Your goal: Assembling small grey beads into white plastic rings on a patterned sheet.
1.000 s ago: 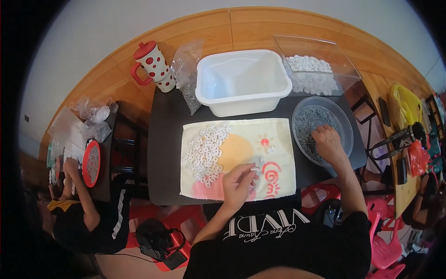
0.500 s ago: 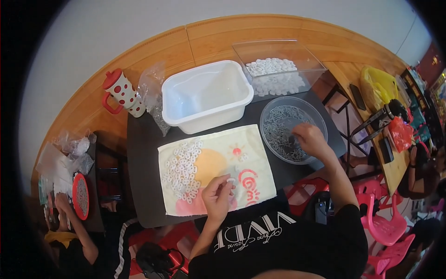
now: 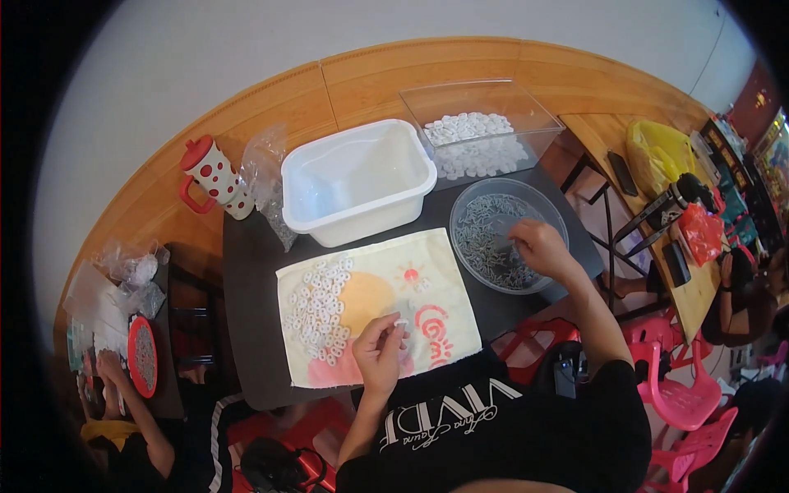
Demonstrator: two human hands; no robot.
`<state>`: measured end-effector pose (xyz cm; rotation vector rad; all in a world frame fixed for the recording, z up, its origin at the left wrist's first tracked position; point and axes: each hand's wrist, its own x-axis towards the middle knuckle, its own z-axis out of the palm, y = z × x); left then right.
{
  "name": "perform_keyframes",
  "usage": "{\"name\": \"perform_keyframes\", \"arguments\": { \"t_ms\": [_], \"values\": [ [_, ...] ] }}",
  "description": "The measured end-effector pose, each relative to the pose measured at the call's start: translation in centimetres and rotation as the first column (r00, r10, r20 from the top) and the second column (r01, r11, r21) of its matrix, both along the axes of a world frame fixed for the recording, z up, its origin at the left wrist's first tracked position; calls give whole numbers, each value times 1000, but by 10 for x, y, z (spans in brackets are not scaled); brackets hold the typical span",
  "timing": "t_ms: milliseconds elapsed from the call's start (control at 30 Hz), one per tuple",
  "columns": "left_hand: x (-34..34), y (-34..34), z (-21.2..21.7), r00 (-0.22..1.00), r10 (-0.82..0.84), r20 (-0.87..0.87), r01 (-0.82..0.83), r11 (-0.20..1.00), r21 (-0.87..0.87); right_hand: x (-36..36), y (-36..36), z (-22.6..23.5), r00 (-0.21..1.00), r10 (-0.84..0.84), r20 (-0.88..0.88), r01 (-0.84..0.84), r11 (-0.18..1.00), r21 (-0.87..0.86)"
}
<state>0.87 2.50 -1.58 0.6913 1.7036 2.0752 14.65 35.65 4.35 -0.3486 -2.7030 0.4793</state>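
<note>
My left hand rests on a cream printed cloth on the dark table, pinching a small white ring piece at its fingertips. Several white ring pieces lie spread on the cloth's left half. My right hand reaches into a clear round bowl of small grey metal parts, fingers curled among them; whether it holds any I cannot tell.
An empty white tub and a clear box of white pieces stand behind the cloth. A red-dotted jug and plastic bags sit at back left. Another person works at a side table, lower left. Pink chairs stand to the right.
The view has shifted, so the table sits more to the right in the picture. My left hand stays on the cloth and my right hand stays in the bowl.
</note>
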Motion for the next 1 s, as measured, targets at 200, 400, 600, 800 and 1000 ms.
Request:
{"name": "perform_keyframes", "arguments": {
  "t_ms": [200, 400, 600, 800, 1000],
  "values": [
    [1, 0, 0, 1000, -19, -6, 19, 998, 63, -25, 17, -8, 981, -11, -196, 35, 992, 121],
    [1, 0, 0, 1000, 6, 10, -6, 999, 46, -50, 28, -13, 989, -23, 146, -36, 920, 390],
    [0, -1, -3, 1000, 27, 9, -28, 995, 98, -54, 25, -17, 984, -2, 180, -85, 875, 476],
    [-5, 4, -6, 999, 41, 14, -43, 992, 120, -22, 45, -25, 985, -9, -171, 19, 998, 56],
    [-13, 3, -11, 999, -1, 50, -9, 982, 187, 7, 28, -10, 953, -67, -294, -31, 948, -317]
  ]
}}
